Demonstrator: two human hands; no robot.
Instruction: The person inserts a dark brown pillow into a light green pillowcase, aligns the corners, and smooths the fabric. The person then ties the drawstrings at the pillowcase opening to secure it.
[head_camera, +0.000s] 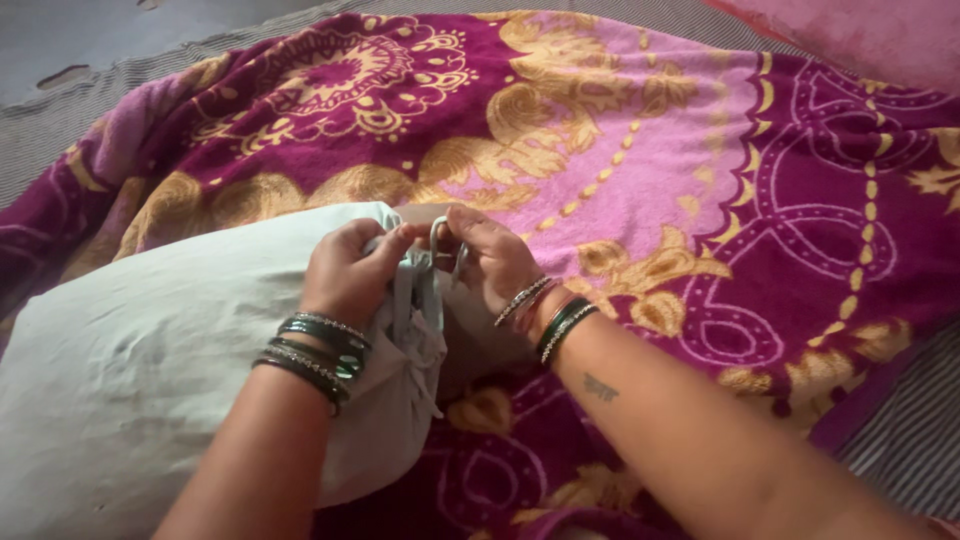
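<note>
Lying on its side across a magenta, pink and gold patterned blanket (700, 200), with its long axis running from the lower left toward the middle of the blanket: a pale grey-green pillow (150, 340) in a drawstring-type cover. Facing right, toward both hands, the gathered open end of the pillow cover (410, 340), bunched into folds and hanging slightly down. Gripping that gathered cloth from the pillow's side, knuckles up and fingers curled tight on the fabric: the left hand (350, 275), dark and silver bangles stacked at the wrist. Meeting it just beyond the pillow's mouth, fingers pinched narrowly on a thin tie string (440, 240) looping up from the gathers: the right hand (495, 265), also wearing bangles. Nearly touching above the bunched end, both hands equally near the string, the left sitting over the pillow body and the right coming in from the blanket side. Showing past the blanket's edges beyond the pillow, a grey striped mattress (900, 450).
</note>
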